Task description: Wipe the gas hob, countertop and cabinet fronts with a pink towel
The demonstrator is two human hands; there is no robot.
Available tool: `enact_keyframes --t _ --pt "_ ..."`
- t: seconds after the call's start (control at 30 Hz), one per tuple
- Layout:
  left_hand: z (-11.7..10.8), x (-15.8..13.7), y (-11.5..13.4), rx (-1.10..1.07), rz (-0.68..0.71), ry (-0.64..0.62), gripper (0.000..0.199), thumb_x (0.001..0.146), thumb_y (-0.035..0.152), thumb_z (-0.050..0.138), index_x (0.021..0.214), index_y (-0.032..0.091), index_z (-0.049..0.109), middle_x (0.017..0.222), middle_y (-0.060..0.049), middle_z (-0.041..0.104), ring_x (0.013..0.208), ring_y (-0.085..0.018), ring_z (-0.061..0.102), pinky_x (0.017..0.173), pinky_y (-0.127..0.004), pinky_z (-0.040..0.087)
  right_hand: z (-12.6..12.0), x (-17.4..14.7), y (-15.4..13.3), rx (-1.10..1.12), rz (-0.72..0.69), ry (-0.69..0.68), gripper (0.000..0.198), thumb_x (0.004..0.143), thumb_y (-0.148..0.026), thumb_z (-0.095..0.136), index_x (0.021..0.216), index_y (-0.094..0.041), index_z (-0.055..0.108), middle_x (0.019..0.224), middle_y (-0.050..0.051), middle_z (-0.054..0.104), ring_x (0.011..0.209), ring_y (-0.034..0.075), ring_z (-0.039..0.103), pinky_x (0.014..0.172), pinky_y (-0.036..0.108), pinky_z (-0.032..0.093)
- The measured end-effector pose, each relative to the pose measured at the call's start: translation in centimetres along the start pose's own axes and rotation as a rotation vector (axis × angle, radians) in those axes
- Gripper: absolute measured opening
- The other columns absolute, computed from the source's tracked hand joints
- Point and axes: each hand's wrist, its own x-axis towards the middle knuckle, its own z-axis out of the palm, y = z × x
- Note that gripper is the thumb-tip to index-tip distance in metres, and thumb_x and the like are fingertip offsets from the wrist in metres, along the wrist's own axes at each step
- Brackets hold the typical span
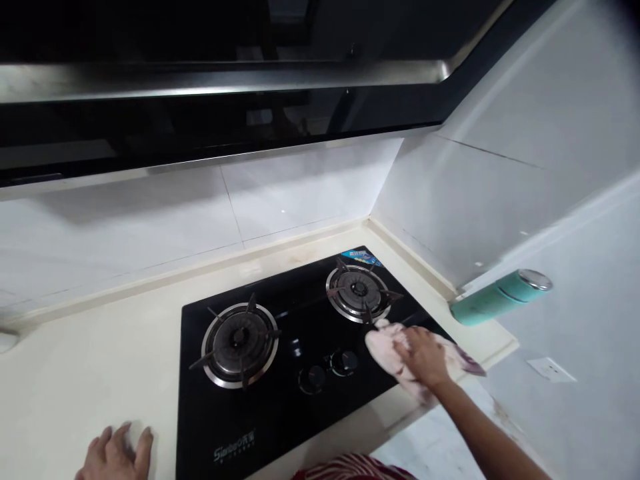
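Note:
A pale pink cloth [386,355] lies bunched on the front right corner of the black glass gas stove [295,427]. My right hand [421,353] presses down on this cloth with the fingers curled into it, and part of the cloth trails off toward the counter edge. Just behind the cloth is the right burner [359,289]; the left burner [239,343] sits farther off. Two black knobs, a left knob [313,379] and a right knob [345,361], are at the front middle. My left hand [116,456] rests on the cream counter, fingers apart, holding nothing.
A black range hood [215,127] hangs low above the stove. On the counter's right side stands a teal thermos flask [495,298], near the wall. A wall socket [551,370] is at the right. The cream counter [100,360] extends leftward, with a white object [7,341] at its far end.

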Motion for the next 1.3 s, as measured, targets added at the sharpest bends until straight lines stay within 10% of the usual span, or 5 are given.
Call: enact_keyframes --t 0.17,0.43,0.77,1.07,1.3 --pt "-0.2 -0.3 0.3 0.013 -0.001 -0.010 0.073 0.092 0.067 0.022 0.134 0.018 0.056 0.154 -0.020 0.045 0.153 -0.034 0.031 0.120 -0.059 0.028 -2.4 6.8 2.4 -0.009 0.291 0.047 0.061 0.097 -0.047 0.032 0.151 -0.022 0.044 0.142 0.020 0.050 0.127 0.042 0.046 0.095 0.069 0.043" --pt "0.2 0.0 0.0 0.016 0.000 -0.023 0.070 0.093 0.066 0.026 0.134 0.018 0.056 0.156 -0.020 0.044 0.154 -0.033 0.030 0.121 -0.058 0.026 -3.1 12.5 0.0 0.002 0.164 -0.031 0.050 0.095 -0.035 0.040 0.141 -0.040 0.059 0.146 0.011 0.049 0.125 0.035 0.047 0.100 0.065 0.040" --pt "-0.3 -1.3 0.9 0.020 0.025 0.034 0.062 0.099 0.054 0.028 0.134 0.011 0.057 0.155 -0.022 0.046 0.151 -0.033 0.032 0.121 -0.055 0.027 -0.2 3.2 -0.1 -0.087 0.118 0.096 0.057 0.094 -0.050 0.040 0.141 -0.024 0.060 0.143 0.019 0.051 0.125 0.041 0.043 0.098 0.066 0.040" --pt "0.3 -1.8 0.7 0.016 0.074 0.103 0.059 0.099 0.049 0.034 0.134 0.007 0.057 0.154 -0.025 0.046 0.151 -0.034 0.032 0.120 -0.055 0.026 2.0 -7.4 -7.6 -0.144 -0.118 0.169 0.047 0.095 -0.044 0.045 0.129 -0.020 0.067 0.134 0.018 0.058 0.119 0.039 0.049 0.091 0.055 0.043" --pt "0.5 -1.8 0.8 -0.006 0.059 0.073 0.058 0.099 0.045 0.039 0.136 0.005 0.057 0.155 -0.027 0.045 0.153 -0.037 0.029 0.122 -0.057 0.022 3.9 -13.5 -10.7 -0.122 -0.018 0.255 0.051 0.096 -0.044 0.037 0.124 -0.014 0.066 0.130 0.024 0.058 0.116 0.043 0.051 0.086 0.057 0.045"
